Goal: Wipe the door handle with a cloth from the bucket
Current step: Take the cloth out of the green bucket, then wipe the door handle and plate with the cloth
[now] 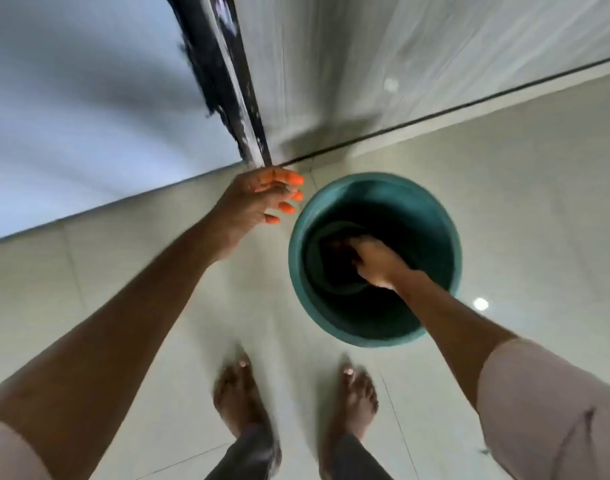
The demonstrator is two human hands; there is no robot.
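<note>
One bucket point(374, 259), two hands, two feet, perhaps one cloth point(327, 265).

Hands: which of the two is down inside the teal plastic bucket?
The right hand, reaching into the teal plastic bucket at something dark. The left hand, with orange-painted nails, hangs open outside, beside the rim.

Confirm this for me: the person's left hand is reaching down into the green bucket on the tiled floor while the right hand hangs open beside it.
The hands are swapped. In the head view, the right hand is reaching down into the green bucket on the tiled floor, while the left hand hangs open beside it, fingers spread.
</note>
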